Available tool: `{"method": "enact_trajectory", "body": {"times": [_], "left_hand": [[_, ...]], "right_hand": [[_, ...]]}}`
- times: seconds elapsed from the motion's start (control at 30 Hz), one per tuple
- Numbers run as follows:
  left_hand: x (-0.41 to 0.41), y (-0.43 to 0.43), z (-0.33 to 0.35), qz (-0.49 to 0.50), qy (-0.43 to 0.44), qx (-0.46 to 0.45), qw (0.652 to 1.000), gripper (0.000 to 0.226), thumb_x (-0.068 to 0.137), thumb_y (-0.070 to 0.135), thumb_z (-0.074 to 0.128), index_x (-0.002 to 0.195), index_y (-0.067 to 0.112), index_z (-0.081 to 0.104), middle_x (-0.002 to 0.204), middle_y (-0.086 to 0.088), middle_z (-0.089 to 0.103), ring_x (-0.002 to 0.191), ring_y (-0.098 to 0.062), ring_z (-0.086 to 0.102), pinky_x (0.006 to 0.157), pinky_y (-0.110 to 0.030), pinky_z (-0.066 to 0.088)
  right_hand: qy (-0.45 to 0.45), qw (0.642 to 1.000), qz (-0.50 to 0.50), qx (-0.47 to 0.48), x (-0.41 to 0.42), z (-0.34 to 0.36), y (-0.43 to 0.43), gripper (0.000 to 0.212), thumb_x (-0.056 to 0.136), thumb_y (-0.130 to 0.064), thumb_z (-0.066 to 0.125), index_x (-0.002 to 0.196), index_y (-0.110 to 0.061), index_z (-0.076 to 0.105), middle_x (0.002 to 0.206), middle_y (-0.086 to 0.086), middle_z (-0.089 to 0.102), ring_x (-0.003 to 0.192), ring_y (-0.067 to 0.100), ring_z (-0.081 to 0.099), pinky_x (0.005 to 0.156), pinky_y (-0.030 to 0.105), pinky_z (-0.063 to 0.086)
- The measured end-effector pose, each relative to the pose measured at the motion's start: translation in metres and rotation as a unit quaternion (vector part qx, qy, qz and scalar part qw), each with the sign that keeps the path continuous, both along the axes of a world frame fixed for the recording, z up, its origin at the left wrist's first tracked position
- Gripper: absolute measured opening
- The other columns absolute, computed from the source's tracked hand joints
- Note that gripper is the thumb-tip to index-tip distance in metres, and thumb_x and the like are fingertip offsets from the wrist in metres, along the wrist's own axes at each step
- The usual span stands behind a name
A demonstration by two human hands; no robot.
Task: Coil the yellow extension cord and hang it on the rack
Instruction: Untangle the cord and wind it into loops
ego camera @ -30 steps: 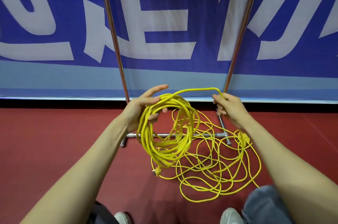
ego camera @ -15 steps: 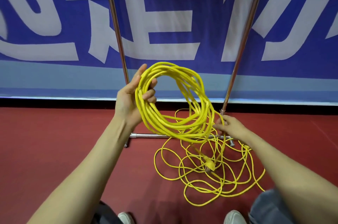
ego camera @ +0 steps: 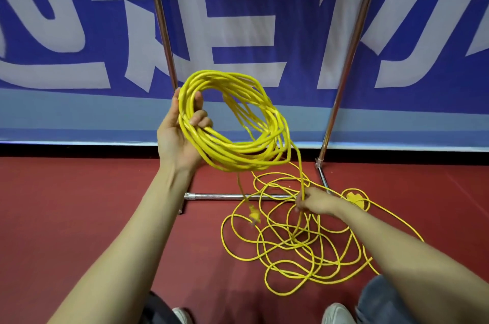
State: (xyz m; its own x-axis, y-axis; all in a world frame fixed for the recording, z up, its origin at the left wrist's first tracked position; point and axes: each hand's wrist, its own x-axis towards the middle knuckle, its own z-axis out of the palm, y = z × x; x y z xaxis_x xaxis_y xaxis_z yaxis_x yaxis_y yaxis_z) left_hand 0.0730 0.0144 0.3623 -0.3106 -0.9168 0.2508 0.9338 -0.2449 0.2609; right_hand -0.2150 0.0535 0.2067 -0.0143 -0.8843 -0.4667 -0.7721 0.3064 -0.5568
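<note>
My left hand (ego camera: 180,135) grips a round bundle of the yellow extension cord (ego camera: 238,149), held up in front of the rack. One strand runs from that coil down to my right hand (ego camera: 316,202), which pinches it low near the floor. The uncoiled part of the cord lies in loose tangled loops (ego camera: 291,244) on the red floor. A yellow plug (ego camera: 254,215) dangles from the coil, and the yellow socket end (ego camera: 353,198) lies behind my right wrist. The chrome rack (ego camera: 344,64) stands just beyond; its top bar is out of view.
The rack's two upright poles (ego camera: 161,22) rise in front of a blue and white banner (ego camera: 238,19). Its base bar (ego camera: 225,196) lies across the floor under the cord. My shoes (ego camera: 336,313) and knees show at the bottom edge.
My left hand lifted the coil higher and tilted it. My right hand let go of the upper loop, dropped to the floor pile and took hold of a new stretch of cord.
</note>
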Motion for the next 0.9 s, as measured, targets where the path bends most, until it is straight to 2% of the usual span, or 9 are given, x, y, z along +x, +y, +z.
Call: {"method": "enact_trajectory", "body": {"times": [0.07, 0.13, 0.23, 0.37, 0.5, 0.6, 0.73, 0.8, 0.9], "left_hand": [[-0.003, -0.003, 0.001, 0.034, -0.007, 0.019, 0.999, 0.034, 0.084, 0.016, 0.064, 0.117, 0.021, 0.053, 0.097, -0.017, 0.069, 0.048, -0.016, 0.05, 0.051, -0.026, 0.043], [-0.009, -0.003, 0.001, 0.08, -0.038, 0.03, 0.996, 0.032, 0.09, 0.02, 0.054, 0.121, 0.022, 0.049, 0.096, -0.015, 0.069, 0.048, -0.015, 0.05, 0.051, -0.025, 0.043], [-0.015, -0.004, 0.0, 0.141, -0.084, 0.033, 0.986, 0.018, 0.094, 0.018, 0.05, 0.111, 0.021, 0.052, 0.095, -0.016, 0.068, 0.049, -0.017, 0.051, 0.051, -0.026, 0.043], [-0.01, -0.01, -0.009, 0.204, -0.155, 0.021, 0.966, 0.014, 0.097, 0.014, 0.048, 0.109, 0.022, 0.048, 0.109, -0.02, 0.059, 0.057, -0.017, 0.057, 0.053, -0.026, 0.042], [-0.013, -0.006, -0.019, 0.22, -0.26, 0.03, 0.94, 0.017, 0.098, 0.011, 0.047, 0.11, 0.022, 0.047, 0.089, -0.017, 0.066, 0.046, -0.015, 0.049, 0.047, -0.023, 0.043], [-0.024, 0.001, -0.025, 0.183, -0.288, 0.046, 0.939, 0.021, 0.094, 0.01, 0.05, 0.111, 0.021, 0.045, 0.082, -0.017, 0.069, 0.043, -0.015, 0.047, 0.047, -0.022, 0.041], [-0.038, 0.006, -0.032, 0.12, -0.273, 0.09, 0.95, 0.016, 0.095, 0.012, 0.05, 0.107, 0.022, 0.048, 0.084, -0.017, 0.069, 0.045, -0.016, 0.052, 0.046, -0.023, 0.04], [-0.041, 0.007, -0.035, 0.09, -0.245, 0.111, 0.959, 0.015, 0.095, 0.011, 0.051, 0.105, 0.022, 0.049, 0.088, -0.018, 0.069, 0.048, -0.018, 0.056, 0.048, -0.024, 0.042], [-0.044, 0.009, -0.038, 0.056, -0.24, 0.12, 0.962, 0.015, 0.092, 0.013, 0.052, 0.102, 0.023, 0.048, 0.085, -0.016, 0.07, 0.048, -0.019, 0.054, 0.049, -0.023, 0.043]], "right_hand": [[0.072, 0.997, 0.035, -0.007, 0.008, 0.003, 0.002, 0.029, 0.094, -0.009, 0.049, 0.121, -0.007, 0.037, 0.097, 0.005, 0.068, 0.074, 0.019, 0.063, 0.053, 0.02, 0.041], [0.199, 0.973, 0.111, -0.041, 0.018, 0.009, 0.004, 0.051, 0.094, -0.005, 0.045, 0.138, -0.001, 0.021, 0.108, 0.014, 0.065, 0.091, 0.03, 0.065, 0.061, 0.027, 0.039], [0.278, 0.932, 0.217, -0.089, 0.038, 0.032, 0.012, 0.047, 0.096, -0.007, 0.037, 0.141, -0.009, 0.022, 0.116, 0.02, 0.06, 0.104, 0.039, 0.06, 0.071, 0.037, 0.042], [0.318, 0.875, 0.315, -0.185, 0.063, 0.083, 0.026, 0.04, 0.099, -0.016, 0.037, 0.138, -0.016, 0.03, 0.11, 0.016, 0.063, 0.098, 0.039, 0.06, 0.068, 0.037, 0.042], [0.344, 0.803, 0.378, -0.306, 0.083, 0.12, 0.035, 0.051, 0.094, -0.01, 0.042, 0.142, -0.026, 0.033, 0.113, 0.007, 0.057, 0.1, 0.033, 0.06, 0.068, 0.038, 0.039], [0.266, 0.794, 0.409, -0.364, 0.092, 0.132, 0.035, 0.042, 0.096, -0.017, 0.043, 0.137, -0.031, 0.044, 0.111, 0.005, 0.053, 0.091, 0.031, 0.06, 0.064, 0.036, 0.036], [0.029, 0.897, 0.324, -0.299, 0.091, 0.141, 0.032, 0.037, 0.084, -0.032, 0.069, 0.113, -0.025, 0.049, 0.088, 0.0, 0.059, 0.072, 0.013, 0.052, 0.064, 0.03, 0.039], [-0.054, 0.923, 0.283, -0.254, 0.089, 0.143, 0.032, 0.037, 0.082, -0.023, 0.072, 0.107, -0.02, 0.045, 0.084, 0.0, 0.059, 0.068, 0.012, 0.052, 0.065, 0.03, 0.041], [-0.192, 0.933, 0.284, -0.111, 0.079, 0.145, 0.035, 0.035, 0.089, -0.003, 0.058, 0.117, -0.013, 0.04, 0.108, 0.002, 0.06, 0.073, 0.016, 0.059, 0.071, 0.042, 0.047]]}}
